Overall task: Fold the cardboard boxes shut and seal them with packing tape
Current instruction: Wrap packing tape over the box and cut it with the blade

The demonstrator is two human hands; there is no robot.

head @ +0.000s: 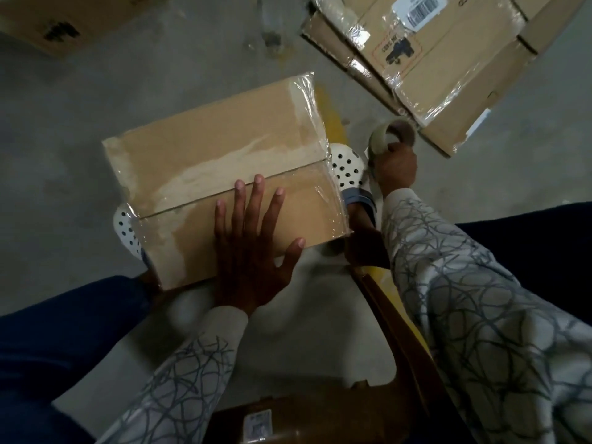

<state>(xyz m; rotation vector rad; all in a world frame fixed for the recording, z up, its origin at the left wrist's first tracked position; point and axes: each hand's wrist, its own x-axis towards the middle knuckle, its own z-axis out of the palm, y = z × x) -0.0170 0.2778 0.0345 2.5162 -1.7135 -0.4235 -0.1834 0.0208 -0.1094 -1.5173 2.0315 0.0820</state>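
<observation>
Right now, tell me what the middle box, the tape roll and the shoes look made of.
Box: matte brown cardboard, likely corrugated; a flap seam crosses its top. Glossy clear film tape wrinkles over its ends.
Tape roll: shiny clear plastic film on a brown core, probably cardboard.
Shoes: white, smooth, punched with holes; likely moulded foam or rubber.

We see the left hand [253,248] lying flat, palm down, fingers straight and spread, thumb out to the right, pressing on the cardboard box [208,139]. The right hand [395,168] reaches further forward, its fingers curled round a roll of packing tape [392,136]. Both forearms wear pale sleeves [480,299] with grey scribbled lines.
</observation>
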